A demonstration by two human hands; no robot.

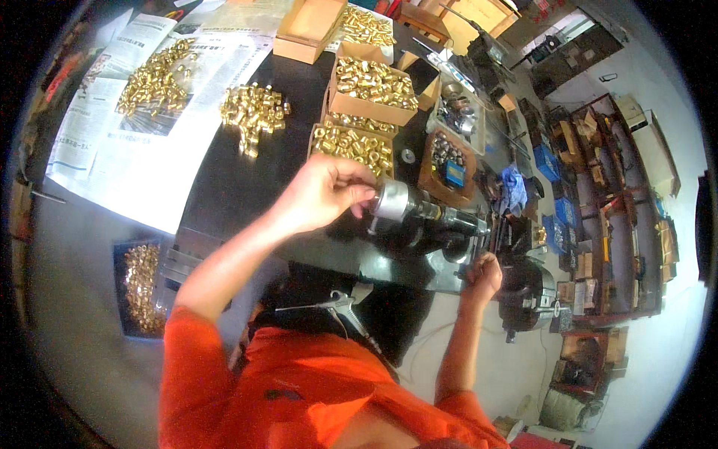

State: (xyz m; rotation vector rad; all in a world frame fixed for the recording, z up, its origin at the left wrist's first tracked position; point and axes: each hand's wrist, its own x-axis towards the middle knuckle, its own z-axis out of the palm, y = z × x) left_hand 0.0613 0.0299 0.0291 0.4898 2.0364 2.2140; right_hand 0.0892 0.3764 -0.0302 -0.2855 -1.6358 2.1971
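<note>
right hand (pixel 485 273) is closed on a dark machine lever at the bench edge while left hand (pixel 323 193) pinches the silver chuck (pixel 392 200) just beyond, where fingers could get caught if it spins, brass nuts (pixel 353 147) boxed behind.

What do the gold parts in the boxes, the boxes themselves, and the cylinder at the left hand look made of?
Gold parts: likely brass, a shiny yellow metal with bright glints. Boxes: brown cardboard, matte, with folded flaps. Cylinder at the left hand: probably steel or aluminium, silver-grey with a dull sheen.
</note>
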